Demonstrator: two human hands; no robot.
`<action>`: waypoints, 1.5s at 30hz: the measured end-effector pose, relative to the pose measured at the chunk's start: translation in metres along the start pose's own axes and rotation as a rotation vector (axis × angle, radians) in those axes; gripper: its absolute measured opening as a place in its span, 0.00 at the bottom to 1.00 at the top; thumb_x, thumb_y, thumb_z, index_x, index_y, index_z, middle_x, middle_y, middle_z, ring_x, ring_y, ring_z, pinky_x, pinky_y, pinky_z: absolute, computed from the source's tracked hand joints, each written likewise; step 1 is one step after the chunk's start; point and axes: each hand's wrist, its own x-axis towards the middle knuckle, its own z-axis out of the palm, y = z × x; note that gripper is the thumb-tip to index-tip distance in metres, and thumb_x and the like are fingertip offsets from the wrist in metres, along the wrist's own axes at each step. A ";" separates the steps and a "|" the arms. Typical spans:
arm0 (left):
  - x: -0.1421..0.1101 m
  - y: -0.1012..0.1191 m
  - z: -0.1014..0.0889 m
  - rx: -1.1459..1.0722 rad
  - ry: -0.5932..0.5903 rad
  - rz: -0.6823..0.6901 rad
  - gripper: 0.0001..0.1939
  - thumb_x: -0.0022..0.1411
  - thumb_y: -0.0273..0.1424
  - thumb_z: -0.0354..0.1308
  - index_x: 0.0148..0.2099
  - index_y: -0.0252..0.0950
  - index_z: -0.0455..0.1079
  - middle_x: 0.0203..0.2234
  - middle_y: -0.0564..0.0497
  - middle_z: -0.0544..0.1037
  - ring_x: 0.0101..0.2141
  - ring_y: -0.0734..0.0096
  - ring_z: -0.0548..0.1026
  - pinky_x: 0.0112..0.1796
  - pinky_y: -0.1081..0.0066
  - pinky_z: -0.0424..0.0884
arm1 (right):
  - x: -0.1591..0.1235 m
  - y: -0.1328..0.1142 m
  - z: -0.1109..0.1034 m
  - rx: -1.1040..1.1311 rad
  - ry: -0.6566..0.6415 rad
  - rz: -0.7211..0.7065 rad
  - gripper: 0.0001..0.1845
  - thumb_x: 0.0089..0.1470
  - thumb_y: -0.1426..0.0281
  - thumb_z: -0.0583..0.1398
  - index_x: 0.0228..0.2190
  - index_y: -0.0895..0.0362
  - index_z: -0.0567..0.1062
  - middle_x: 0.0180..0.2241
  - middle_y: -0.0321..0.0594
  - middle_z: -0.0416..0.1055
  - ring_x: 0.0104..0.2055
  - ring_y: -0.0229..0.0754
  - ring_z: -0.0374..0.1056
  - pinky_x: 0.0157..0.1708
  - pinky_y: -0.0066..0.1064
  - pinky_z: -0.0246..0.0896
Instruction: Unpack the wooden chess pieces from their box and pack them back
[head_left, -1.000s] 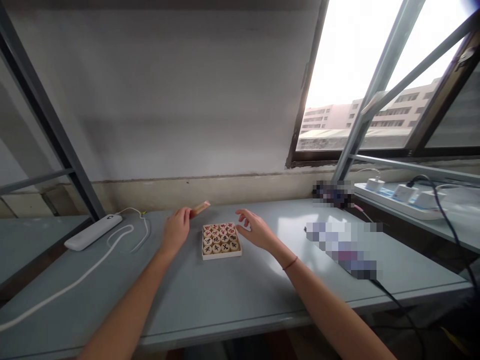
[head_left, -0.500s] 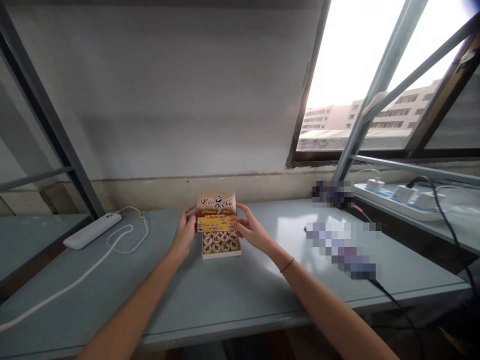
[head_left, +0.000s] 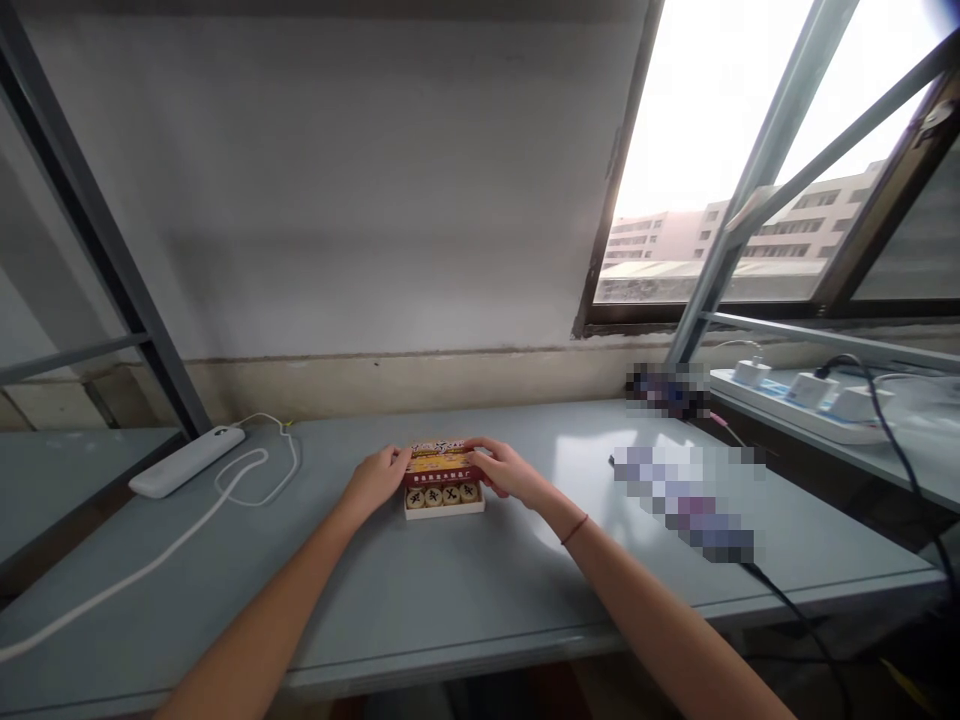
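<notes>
A printed Chinese chess box lid [head_left: 439, 467] sits low over its white box tray [head_left: 445, 511] on the table. My left hand [head_left: 379, 478] grips the lid's left side, and my right hand [head_left: 506, 470] holds its right side. Along the tray's near edge, a row of round wooden chess pieces [head_left: 450, 495] with dark characters shows below the lid. The lid covers the pieces farther back. It leans over the tray, its near edge raised above the front row.
On the left of the blue-grey table [head_left: 420, 600] lies a white power strip [head_left: 187, 461] with a looping white cable [head_left: 150, 573]. At right stand a second power strip with plugs [head_left: 802, 405] and blurred objects [head_left: 690, 500]. Metal frame posts [head_left: 97, 200] rise at both sides.
The lid has tipped down from a near-upright pose and lowered over the tray, hiding the back rows of pieces. Both hands have moved down with it.
</notes>
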 end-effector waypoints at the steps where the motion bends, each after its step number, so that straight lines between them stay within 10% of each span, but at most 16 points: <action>1: 0.000 0.000 0.000 0.024 -0.017 -0.004 0.18 0.61 0.41 0.41 0.38 0.38 0.69 0.38 0.46 0.78 0.39 0.60 0.74 0.36 0.70 0.65 | 0.000 0.000 -0.001 -0.023 -0.029 0.013 0.18 0.53 0.63 0.53 0.45 0.56 0.68 0.14 0.27 0.57 0.14 0.30 0.49 0.12 0.21 0.42; 16: -0.010 -0.003 -0.010 -0.071 -0.482 -0.013 0.17 0.54 0.41 0.48 0.41 0.36 0.63 0.17 0.55 0.74 0.16 0.72 0.67 0.19 0.74 0.58 | -0.006 0.003 -0.014 -0.321 -0.328 0.044 0.23 0.54 0.62 0.55 0.52 0.48 0.61 0.17 0.28 0.66 0.12 0.28 0.48 0.12 0.21 0.45; 34: 0.007 -0.017 -0.009 -0.060 -0.343 -0.013 0.25 0.57 0.50 0.44 0.41 0.35 0.67 0.23 0.50 0.77 0.18 0.71 0.69 0.20 0.73 0.60 | 0.016 0.024 -0.027 -0.274 0.046 -0.032 0.29 0.56 0.56 0.52 0.55 0.56 0.58 0.30 0.37 0.70 0.21 0.32 0.61 0.22 0.23 0.55; 45: 0.060 -0.026 -0.008 0.359 -0.142 0.086 0.14 0.57 0.34 0.49 0.29 0.36 0.74 0.29 0.45 0.79 0.32 0.64 0.75 0.31 0.73 0.62 | 0.077 0.027 -0.020 -1.018 0.182 0.022 0.16 0.57 0.65 0.50 0.43 0.58 0.70 0.38 0.50 0.73 0.38 0.48 0.69 0.30 0.30 0.53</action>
